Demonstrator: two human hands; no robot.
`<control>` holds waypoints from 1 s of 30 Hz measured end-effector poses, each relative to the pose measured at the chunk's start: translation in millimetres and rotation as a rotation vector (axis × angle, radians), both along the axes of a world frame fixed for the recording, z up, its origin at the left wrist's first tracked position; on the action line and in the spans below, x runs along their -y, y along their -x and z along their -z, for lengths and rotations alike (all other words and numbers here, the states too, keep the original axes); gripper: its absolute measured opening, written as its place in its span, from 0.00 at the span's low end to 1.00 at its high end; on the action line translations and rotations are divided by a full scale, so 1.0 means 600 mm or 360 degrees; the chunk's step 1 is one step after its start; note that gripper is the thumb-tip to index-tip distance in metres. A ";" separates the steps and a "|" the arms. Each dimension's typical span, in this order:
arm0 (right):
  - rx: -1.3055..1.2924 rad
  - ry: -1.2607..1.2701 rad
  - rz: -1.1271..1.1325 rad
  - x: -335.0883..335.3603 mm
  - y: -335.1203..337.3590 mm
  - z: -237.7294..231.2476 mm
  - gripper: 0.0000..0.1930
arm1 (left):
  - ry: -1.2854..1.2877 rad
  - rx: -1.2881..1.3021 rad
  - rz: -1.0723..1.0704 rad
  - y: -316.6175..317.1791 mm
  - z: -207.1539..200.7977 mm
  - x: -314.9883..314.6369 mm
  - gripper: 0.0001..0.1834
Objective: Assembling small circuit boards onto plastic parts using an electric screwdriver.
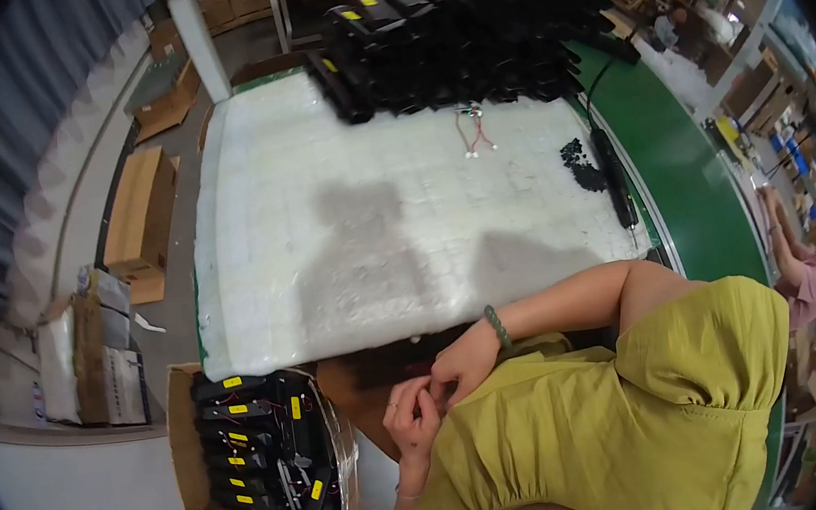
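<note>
My right hand point(466, 364), with a green bead bracelet point(497, 327) at the wrist, is bent in front of my body, just off the table's near edge. Against its fingertips rests my left hand point(413, 418), its fingers curled. Both hands are closed, and whatever may be between the fingers is hidden or too small to make out. Left of them, a cardboard box point(187, 451) holds several black plastic units with yellow labels and thin wires. Beyond the hands lies the worktable's white padded cover point(263, 221).
A heap of black plastic housings point(465, 47) covers the table's far end. A small wire bundle point(477, 131) lies before it. At the right edge are a black corded screwdriver point(612, 176) and a pile of small black parts point(579, 165). A green conveyor point(692, 182) runs alongside; a person point(801, 260) sits beyond.
</note>
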State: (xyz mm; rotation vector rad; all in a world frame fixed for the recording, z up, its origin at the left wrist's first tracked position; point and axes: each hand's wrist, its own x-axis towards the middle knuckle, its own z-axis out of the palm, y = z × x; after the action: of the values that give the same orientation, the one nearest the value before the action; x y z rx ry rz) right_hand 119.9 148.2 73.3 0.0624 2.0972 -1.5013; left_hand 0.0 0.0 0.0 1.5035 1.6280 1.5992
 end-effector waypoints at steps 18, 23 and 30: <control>-0.1261 -0.0965 0.0940 -0.129 -0.090 -0.007 0.08 | 0.0041 -0.0619 0.0538 -0.186 -0.344 -0.453 0.05; -0.0983 -0.0684 0.0547 -0.173 -0.110 -0.040 0.12 | -0.0047 -0.0601 0.0619 -0.164 -0.364 -0.544 0.06; -0.1508 -0.1295 0.0523 -0.399 -0.329 -0.418 0.12 | 0.0009 -0.0274 0.0409 -0.018 -0.440 -0.779 0.24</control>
State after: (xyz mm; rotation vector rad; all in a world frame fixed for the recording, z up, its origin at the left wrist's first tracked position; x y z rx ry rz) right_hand 317.4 387.5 323.9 -0.0134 3.5025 -0.7457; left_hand 11.0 467.6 263.9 1.8076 1.4523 1.3578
